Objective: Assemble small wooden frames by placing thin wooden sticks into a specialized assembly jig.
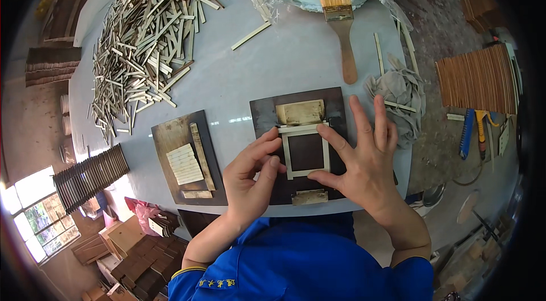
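The person is pressing a small square frame of pale wooden strips [305,152] together on a dark board [335,109] that is lying on the grey surface [244,73]. The left hand [250,179] is bearing on the frame's left side at nine o'clock, its fingertips pushing the strip inward. The right hand [367,156] is spanning the right side at three o'clock, thumb at the lower corner and forefinger at the upper corner. Neither grip is closed around anything; both are pressing with loosely spread fingers.

Judgement: the step in hand is squaring and seating the four strips at their corners. A pale block [300,111] is sitting against the frame at twelve o'clock and a smaller one [310,197] at six o'clock, apparently as stops.

A second dark board [170,136] at nine o'clock is carrying a stack of cut strips [185,163]. A heap of loose strips [151,34] is lying at eleven o'clock, a brush [340,28] at twelve, a grey rag [401,93] at two.

The next move appears to call for even pressure on both sides, so that the corners close without a strip slipping askew.
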Demonstrator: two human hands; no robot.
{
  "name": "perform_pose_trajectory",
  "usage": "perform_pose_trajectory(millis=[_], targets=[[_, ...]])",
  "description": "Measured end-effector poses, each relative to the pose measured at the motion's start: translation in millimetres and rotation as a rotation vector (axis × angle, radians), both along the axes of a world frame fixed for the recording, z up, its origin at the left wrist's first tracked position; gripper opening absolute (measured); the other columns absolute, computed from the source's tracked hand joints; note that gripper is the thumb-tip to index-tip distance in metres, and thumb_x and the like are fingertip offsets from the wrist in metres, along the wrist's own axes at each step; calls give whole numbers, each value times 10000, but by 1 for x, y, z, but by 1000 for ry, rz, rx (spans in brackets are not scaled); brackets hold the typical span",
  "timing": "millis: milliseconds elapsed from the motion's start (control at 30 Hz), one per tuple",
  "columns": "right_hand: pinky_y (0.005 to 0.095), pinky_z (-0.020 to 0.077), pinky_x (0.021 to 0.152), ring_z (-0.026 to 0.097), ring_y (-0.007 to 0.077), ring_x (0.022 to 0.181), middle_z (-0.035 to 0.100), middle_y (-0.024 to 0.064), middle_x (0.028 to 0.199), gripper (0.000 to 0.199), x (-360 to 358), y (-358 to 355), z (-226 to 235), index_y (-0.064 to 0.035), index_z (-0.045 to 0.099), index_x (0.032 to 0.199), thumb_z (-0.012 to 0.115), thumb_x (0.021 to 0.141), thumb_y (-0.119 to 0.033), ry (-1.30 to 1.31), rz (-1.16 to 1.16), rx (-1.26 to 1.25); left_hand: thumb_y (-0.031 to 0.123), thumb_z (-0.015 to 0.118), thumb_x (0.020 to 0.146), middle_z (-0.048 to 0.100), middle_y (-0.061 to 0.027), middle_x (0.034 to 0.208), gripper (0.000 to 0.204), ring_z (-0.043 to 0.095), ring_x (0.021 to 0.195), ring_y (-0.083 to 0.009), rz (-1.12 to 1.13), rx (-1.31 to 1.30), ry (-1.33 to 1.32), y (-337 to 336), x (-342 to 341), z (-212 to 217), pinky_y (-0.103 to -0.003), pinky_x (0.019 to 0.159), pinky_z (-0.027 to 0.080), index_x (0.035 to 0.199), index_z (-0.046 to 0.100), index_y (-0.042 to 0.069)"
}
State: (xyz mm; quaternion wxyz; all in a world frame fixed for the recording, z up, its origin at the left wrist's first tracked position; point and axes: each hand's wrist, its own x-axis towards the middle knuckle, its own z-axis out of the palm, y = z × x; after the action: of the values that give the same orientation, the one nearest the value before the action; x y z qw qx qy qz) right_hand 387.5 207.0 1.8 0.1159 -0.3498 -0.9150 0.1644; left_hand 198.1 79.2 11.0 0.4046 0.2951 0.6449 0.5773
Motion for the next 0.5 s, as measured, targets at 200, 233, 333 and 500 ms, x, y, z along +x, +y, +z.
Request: perform_pose_trajectory(millis=[200,233,333,500], targets=[[640,266,1162,210,501,1582,334,223,1694,781,0,0,-1,-239,650,1440,803,786,-637,9,11,-3,-41,681,962,612,-218,1461,425,686,979,-209,-87,10,211,-1,4,-7,-284,835,560,1386,656,-16],[643,267,1161,212,500,1582,336,223,1693,781,0,0,-1,-235,652,1436,815,778,-623,16,18,-15,20,701,964,595,-213,1455,440,663,1035,-235,-146,-45,401,3,5,-4,-320,877,546,1400,651,-3],[650,271,1159,216,496,1585,341,220,1691,784,0,1,-2,-222,658,1422,850,751,-578,38,39,-54,203,758,968,544,-198,1437,518,595,1201,-314,-317,-214,971,15,8,3,-427,1002,505,1443,636,38],[647,276,1166,217,486,1590,343,215,1692,810,-1,2,-1,-195,656,1411,898,702,-505,82,53,-95,455,739,944,469,-185,1399,676,457,1351,-394,-369,-300,1172,17,15,-3,-559,1139,372,1495,605,88]])
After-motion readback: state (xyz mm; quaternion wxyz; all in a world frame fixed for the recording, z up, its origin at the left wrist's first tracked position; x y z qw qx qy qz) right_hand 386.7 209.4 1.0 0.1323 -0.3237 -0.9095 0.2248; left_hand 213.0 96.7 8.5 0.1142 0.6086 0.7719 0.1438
